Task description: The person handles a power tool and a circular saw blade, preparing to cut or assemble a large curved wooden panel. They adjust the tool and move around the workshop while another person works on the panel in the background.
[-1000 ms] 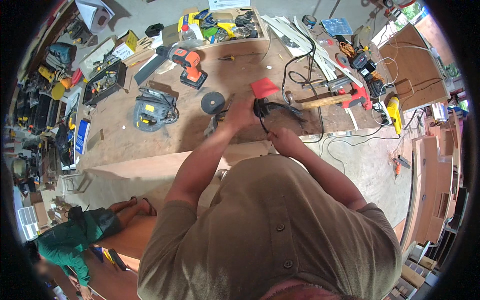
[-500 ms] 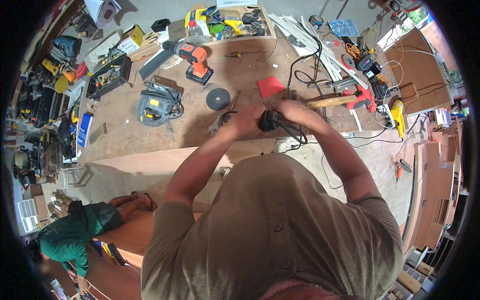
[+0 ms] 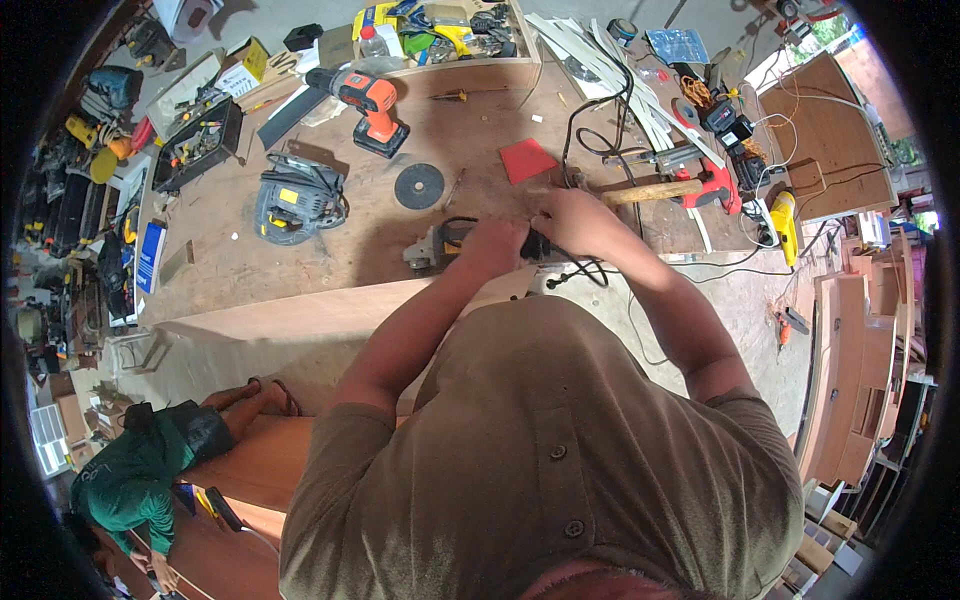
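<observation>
The angle grinder (image 3: 430,247) extends leftward from the left fingers (image 3: 512,234).

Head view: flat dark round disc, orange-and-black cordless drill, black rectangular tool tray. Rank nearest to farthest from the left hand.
From the left hand:
1. Flat dark round disc: just ahead and left.
2. Orange-and-black cordless drill: beyond the disc, farther ahead and left.
3. Black rectangular tool tray: far left, past the drill.
</observation>
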